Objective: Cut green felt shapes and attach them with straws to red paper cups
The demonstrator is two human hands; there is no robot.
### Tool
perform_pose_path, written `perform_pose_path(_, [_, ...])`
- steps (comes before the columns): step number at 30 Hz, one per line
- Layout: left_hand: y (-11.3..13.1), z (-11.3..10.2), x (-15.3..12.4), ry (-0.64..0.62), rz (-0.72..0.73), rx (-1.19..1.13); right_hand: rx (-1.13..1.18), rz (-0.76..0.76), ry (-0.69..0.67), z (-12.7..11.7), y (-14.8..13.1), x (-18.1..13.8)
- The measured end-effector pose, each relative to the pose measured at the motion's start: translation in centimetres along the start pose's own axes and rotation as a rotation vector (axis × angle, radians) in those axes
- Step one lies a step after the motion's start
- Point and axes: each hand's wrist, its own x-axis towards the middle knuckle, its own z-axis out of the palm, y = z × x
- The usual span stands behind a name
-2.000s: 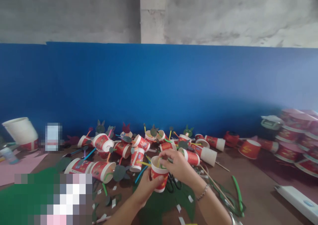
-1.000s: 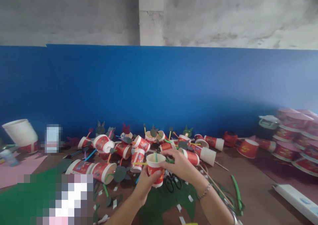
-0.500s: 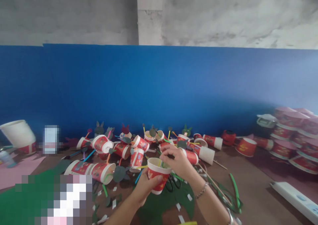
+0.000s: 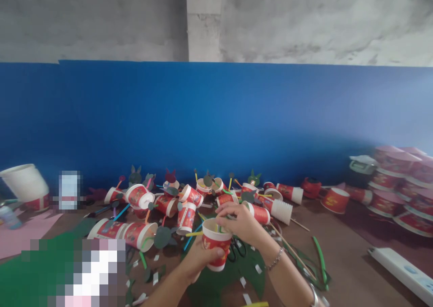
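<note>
My left hand is wrapped around a red and white paper cup, mouth up and a little tilted. A yellow straw sticks out at the cup's left side. Over the cup's mouth, my right hand has its fingers bent down to the rim. Something pale yellow-green shows inside beneath those fingertips; what they grip is hidden. Black-handled scissors lie just right of the cup, on green paper.
Several red paper cups with straws and paper cut-outs crowd the table's back. Stacked cups stand at right, near a white power strip. A stick and a green strip lie right; pink paper lies left.
The cup in my left hand has moved slightly down and now stands more upright. My right hand has shifted a little left and down, its fingers still at the mouth.
</note>
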Motion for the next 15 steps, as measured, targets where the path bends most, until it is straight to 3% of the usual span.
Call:
perform_pose_path(3, [0.1, 0.2, 0.0, 0.014, 0.021, -0.013, -0.031, -0.012, -0.026, 0.0, -0.2, -0.1])
perform_pose_path(8, [0.3, 0.7, 0.7, 0.132, 0.167, 0.045, -0.167, -0.149, 0.158, 0.6, -1.7, -0.9])
perform_pose_path(11, [0.1, 0.6, 1.2, 0.217, 0.235, 0.089, -0.278, -0.305, 0.103, 1.5, -3.1, -1.9])
perform_pose_path(15, [-0.3, 0.5, 1.6, 0.264, 0.289, 0.025, -0.426, -0.363, 0.051, 3.2, -3.7, -2.6])
